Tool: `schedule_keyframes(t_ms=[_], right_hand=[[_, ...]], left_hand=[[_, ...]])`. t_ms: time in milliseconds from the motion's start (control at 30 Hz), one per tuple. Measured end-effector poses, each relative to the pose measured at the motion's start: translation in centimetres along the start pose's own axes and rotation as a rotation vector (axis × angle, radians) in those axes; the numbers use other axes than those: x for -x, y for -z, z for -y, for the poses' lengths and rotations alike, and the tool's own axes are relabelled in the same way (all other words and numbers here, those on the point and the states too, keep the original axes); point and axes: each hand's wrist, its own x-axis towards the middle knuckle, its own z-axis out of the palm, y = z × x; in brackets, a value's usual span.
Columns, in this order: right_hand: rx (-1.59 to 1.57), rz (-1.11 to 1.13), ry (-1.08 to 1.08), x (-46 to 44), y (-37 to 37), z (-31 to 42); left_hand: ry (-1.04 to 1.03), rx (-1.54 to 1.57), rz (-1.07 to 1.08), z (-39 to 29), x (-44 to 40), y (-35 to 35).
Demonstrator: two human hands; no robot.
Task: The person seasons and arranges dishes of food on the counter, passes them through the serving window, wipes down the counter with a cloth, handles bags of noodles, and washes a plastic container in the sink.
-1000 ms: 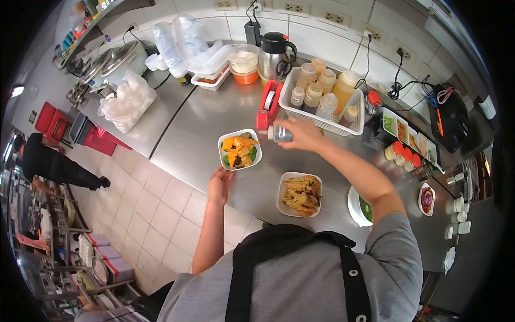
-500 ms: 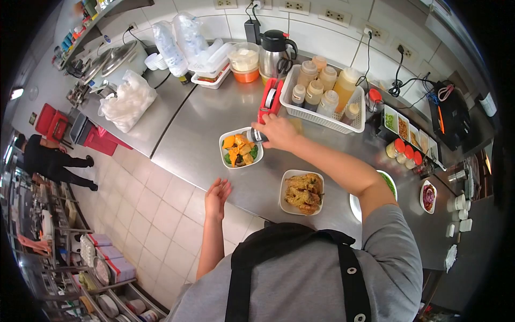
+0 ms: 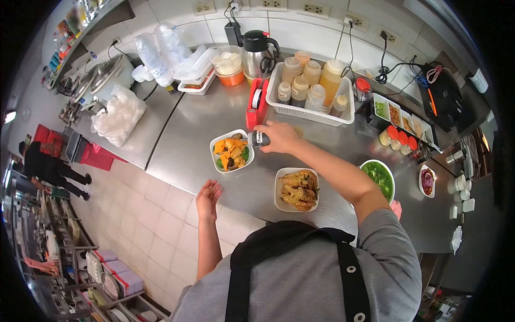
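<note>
The right hand [image 3: 280, 137] had its fingers curled closed around a small dark bottle [image 3: 260, 139], gripping it near the end away from its pale top. The bottle lay nearly sideways, its top pointing toward nine o'clock at the edge of a white bowl of vegetables [image 3: 232, 170]; whether the two touched could not be told. That bowl stood on the steel counter [image 3: 196, 121], near its edge, with orange, green and brown pieces inside. The left hand [image 3: 207, 197] was off at seven o'clock from the bowl, apart from it, its fingers loosely open, slightly bent and holding nothing. At four o'clock from the bowl sat a white dish [image 3: 277, 189] of golden-brown fried food [image 3: 298, 189], and farther off at three o'clock, close to the right forearm, a round white bowl [image 3: 393, 185] with bright green contents. A red tape dispenser [image 3: 256, 110] stood at one o'clock from the vegetables, just beside the right hand. Beyond it, at two o'clock, a white basket [image 3: 322, 119] held several upright squeeze bottles [image 3: 315, 96], one of them tall and filled with something yellow. Well apart, toward nine o'clock, a person in dark clothes [image 3: 51, 166] stood on the tiled floor [image 3: 145, 220].
</note>
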Motion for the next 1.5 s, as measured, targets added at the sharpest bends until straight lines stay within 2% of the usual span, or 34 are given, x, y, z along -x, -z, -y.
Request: schedule_keyframes(t_ms=[33,133,233,267,300,367,433,467,533,633,767,867,967,1033,1067,1100,1133,1167,1200,1233,1267,1400,1500], right_hand=[[-0.133,0.017,0.000,0.3,0.2,-0.9],[-0.545,-0.173,0.048,1.2,-0.5,-3.3],[-0.760,-0.075,-0.232,4.0,7.5,-2.9],[-0.767,-0.238,-0.306,4.7,8.8,-3.6],[-0.755,-0.301,-0.314,5.5,11.2,-4.0],[-0.725,-0.671,-0.245,5.2,11.5,-8.5],[-0.463,-0.931,-0.265,5.6,14.1,-10.3],[-0.389,-0.879,-0.382,5.9,15.0,-11.4],[-0.304,-0.985,-0.356,5.5,15.1,-13.7],[-0.316,-1.016,-0.420,4.9,14.5,-16.1],[-0.116,-0.919,-0.496,3.3,12.5,-19.4],[-0.121,-0.638,-0.545,2.7,11.2,-21.0],[-0.083,-0.635,-0.482,2.5,8.4,-22.9],[0.084,-0.377,-0.703,2.8,9.2,-20.8],[0.074,-0.166,-0.778,3.0,10.3,-20.1],[0.021,-0.157,-0.762,3.6,10.4,-19.6],[-0.139,-0.225,-0.640,3.9,8.9,-22.4],[-0.276,-0.198,-0.651,3.9,7.5,-25.3],[-0.509,-0.246,-0.605,4.8,7.7,-24.1],[-0.711,-0.076,-0.692,5.1,8.0,-24.3],[-0.660,-0.125,-0.560,5.6,5.7,-26.7],[-0.243,-0.550,-0.677,7.3,2.0,-25.5],[-0.321,-0.680,-0.783,6.9,1.3,-23.4]], left_hand=[[-0.009,-0.015,0.000,-0.6,0.2,-0.4],[-0.006,-0.023,-0.006,-0.8,-0.1,-0.2],[-0.010,-0.002,-0.065,-0.4,-0.7,0.9],[-0.024,-0.004,-0.085,-0.5,-0.8,1.3],[-0.039,-0.007,-0.100,-0.4,-1.1,1.7],[-0.069,-0.012,-0.140,-0.4,-1.5,2.4],[-0.107,-0.038,-0.178,-0.7,-1.8,2.5],[-0.125,-0.049,-0.197,-0.8,-1.9,2.4],[-0.124,-0.059,-0.185,-1.1,-1.9,1.8],[-0.135,-0.072,-0.173,-1.5,-1.9,1.5],[-0.150,-0.093,-0.180,-1.4,-1.8,1.3],[-0.157,-0.099,-0.188,-0.2,-2.1,2.4],[-0.162,-0.097,-0.215,-0.2,-1.5,3.1],[-0.166,-0.090,-0.246,-0.3,-0.8,3.1],[-0.170,-0.032,-0.261,-0.6,-0.4,2.8],[-0.176,-0.040,-0.277,-0.9,0.1,2.7],[-0.181,-0.049,-0.289,-1.2,0.5,2.5],[-0.190,-0.044,-0.303,-1.3,0.7,2.7],[-0.199,-0.042,-0.314,-1.4,1.0,3.0],[-0.205,-0.042,-0.324,-1.4,1.3,3.3],[-0.205,-0.040,-0.337,-1.3,1.7,3.6],[-0.196,-0.027,-0.384,-1.2,3.5,4.4],[-0.202,-0.033,-0.418,-0.9,5.2,5.3]])
